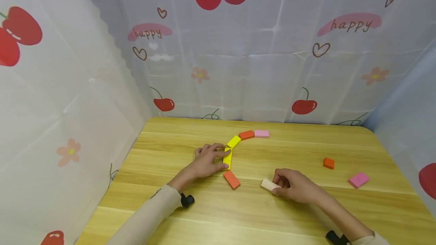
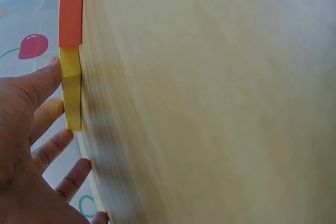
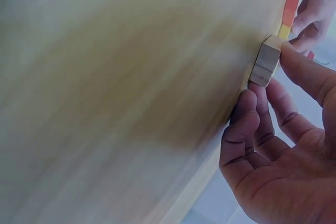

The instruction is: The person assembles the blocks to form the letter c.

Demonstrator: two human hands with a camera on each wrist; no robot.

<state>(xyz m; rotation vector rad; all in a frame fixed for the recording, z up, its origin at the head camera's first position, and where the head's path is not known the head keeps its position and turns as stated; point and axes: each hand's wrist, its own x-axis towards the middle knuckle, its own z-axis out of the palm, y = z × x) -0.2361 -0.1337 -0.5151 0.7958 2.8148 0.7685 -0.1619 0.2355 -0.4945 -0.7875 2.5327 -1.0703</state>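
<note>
My left hand (image 1: 206,162) rests on a yellow block (image 1: 227,160), with the thumb and a finger touching its top. In the left wrist view that yellow block (image 2: 72,95) lies end to end with an orange-red block (image 2: 71,11), and the fingers are spread and fairly straight. A plain wooden block (image 1: 269,185) is pinched between the thumb and fingers of my right hand (image 1: 297,186), low over the table. The right wrist view shows the wooden block (image 3: 266,61) held at its sides. Nearest to it on the left is the orange-red block (image 1: 232,180).
Beyond the left hand, a second yellow block (image 1: 234,141), a red-orange block (image 1: 246,135) and a pink block (image 1: 261,134) continue the curved line. An orange block (image 1: 328,163) and a pink block (image 1: 358,180) lie apart at right. A printed curtain (image 1: 252,86) borders the wooden table (image 1: 163,131).
</note>
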